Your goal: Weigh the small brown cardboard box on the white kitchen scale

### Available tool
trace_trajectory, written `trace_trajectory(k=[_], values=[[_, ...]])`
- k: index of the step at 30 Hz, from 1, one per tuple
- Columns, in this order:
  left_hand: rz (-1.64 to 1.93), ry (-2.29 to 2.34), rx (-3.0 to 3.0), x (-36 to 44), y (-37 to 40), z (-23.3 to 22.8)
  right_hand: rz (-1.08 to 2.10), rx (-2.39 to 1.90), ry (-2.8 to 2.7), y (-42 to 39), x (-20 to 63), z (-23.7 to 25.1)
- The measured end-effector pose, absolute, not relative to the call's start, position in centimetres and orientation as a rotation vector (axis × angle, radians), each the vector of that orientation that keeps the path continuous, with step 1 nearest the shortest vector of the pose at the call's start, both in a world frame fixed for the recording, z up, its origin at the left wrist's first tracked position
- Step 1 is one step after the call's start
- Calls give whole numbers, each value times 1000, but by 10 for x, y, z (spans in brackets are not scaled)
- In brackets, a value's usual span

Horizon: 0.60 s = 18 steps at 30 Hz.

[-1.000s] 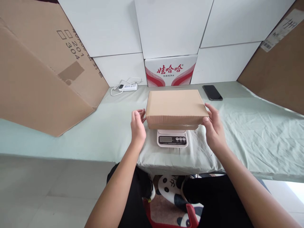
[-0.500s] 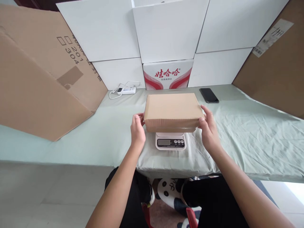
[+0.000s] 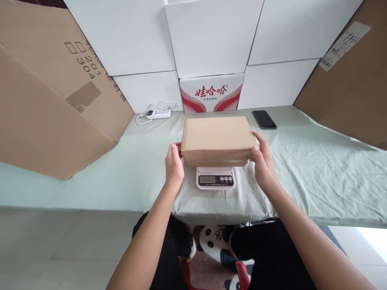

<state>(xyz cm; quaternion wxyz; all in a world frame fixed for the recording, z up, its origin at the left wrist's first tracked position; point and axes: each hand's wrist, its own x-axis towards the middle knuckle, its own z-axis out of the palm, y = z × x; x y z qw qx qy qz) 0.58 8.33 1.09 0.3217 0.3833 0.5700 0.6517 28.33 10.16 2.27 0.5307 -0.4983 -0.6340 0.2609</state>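
A closed brown cardboard box lies flat over a white kitchen scale, hiding the weighing platform. The scale's display and buttons show at the front, and I can read no digits. Against the box's left end is my left hand, its fingers curled behind the corner. My right hand grips the right end, thumb on the front corner and fingers along the side. Whether the box's full weight rests on the scale I cannot tell.
A black phone lies behind to the right. A white power strip with its cable is behind to the left. White boxes line the back, and large cardboard panels stand at both sides. The table's cloth edge runs in front.
The whole view has shifted slightly. Both hands stay at the ends of the box, and the box keeps nearly the same place over the scale.
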Motion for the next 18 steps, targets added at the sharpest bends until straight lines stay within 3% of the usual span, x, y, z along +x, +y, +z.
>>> trace_trajectory(k=[11, 18], values=[[1665, 1527, 1081, 8, 84, 15, 707, -1267, -1430, 103, 277, 23], [1740, 1543, 1094, 11, 95, 27, 568, -1168, -1500, 126, 278, 15]])
